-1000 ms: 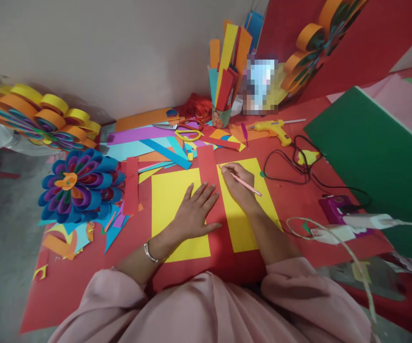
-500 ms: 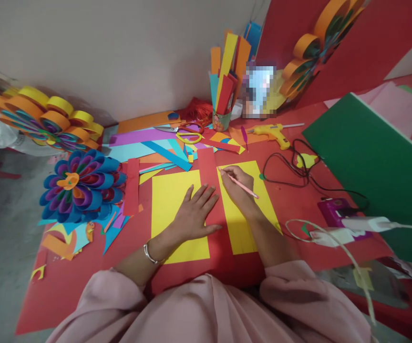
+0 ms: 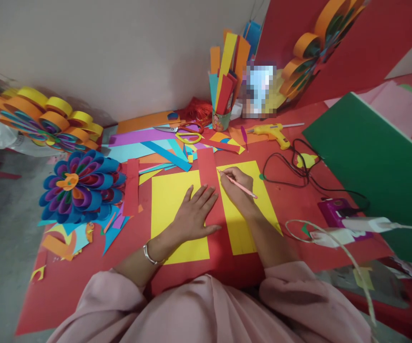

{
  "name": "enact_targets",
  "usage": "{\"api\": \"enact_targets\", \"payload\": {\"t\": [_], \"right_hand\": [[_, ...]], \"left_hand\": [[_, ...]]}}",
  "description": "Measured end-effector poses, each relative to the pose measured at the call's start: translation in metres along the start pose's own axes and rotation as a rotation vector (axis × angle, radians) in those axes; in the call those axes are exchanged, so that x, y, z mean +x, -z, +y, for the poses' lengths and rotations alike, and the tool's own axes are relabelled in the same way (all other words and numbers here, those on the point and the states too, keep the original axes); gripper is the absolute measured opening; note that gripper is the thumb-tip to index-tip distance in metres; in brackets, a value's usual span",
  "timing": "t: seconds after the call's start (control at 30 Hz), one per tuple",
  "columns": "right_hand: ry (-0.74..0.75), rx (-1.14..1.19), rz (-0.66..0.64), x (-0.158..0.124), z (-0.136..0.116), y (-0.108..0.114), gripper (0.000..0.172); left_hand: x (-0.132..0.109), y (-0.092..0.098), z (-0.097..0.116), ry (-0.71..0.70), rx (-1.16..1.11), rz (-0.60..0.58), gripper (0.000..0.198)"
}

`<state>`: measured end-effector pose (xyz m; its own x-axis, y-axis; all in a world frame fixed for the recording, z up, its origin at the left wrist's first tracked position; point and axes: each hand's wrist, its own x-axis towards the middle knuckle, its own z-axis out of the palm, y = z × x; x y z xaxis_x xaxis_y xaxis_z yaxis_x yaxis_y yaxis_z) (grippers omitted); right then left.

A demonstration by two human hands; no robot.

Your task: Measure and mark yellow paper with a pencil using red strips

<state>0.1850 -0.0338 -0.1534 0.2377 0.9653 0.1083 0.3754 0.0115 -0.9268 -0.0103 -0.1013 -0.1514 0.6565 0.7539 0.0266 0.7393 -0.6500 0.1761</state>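
Observation:
A sheet of yellow paper point(image 3: 177, 190) lies on the red-covered table, with a long red paper strip point(image 3: 208, 164) laid across its middle. My left hand point(image 3: 195, 214) rests flat on the yellow sheet and the strip, fingers spread. In my right hand point(image 3: 237, 188) is a pink pencil point(image 3: 243, 187), its tip at the strip's right edge near the top of the yellow sheet. A second, shorter red strip point(image 3: 132, 188) lies to the left of the sheet.
Scissors point(image 3: 188, 136) lie among paper strips at the back, beside a cup point(image 3: 221, 121) of strips. A yellow glue gun point(image 3: 275, 136) with a black cord is at back right. A blue paper flower point(image 3: 80, 188) stands left; a green board point(image 3: 374, 181) leans right.
The pencil's back end has shifted slightly left and its tip a touch lower along the strip's edge. My left hand stays in place.

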Motion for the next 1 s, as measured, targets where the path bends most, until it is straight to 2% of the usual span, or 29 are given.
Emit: {"api": "enact_targets", "payload": {"t": [0.7, 1.0], "right_hand": [[0.04, -0.064, -0.041, -0.0015, 0.0005, -0.001, 0.021], [0.109, -0.118, -0.09, 0.0001, -0.0002, 0.0001, 0.021]], "left_hand": [[0.0012, 0.0018, 0.0018, 0.011, -0.003, -0.023, 0.097], [0.0014, 0.0019, 0.0018, 0.015, -0.007, -0.033, 0.097]]}}
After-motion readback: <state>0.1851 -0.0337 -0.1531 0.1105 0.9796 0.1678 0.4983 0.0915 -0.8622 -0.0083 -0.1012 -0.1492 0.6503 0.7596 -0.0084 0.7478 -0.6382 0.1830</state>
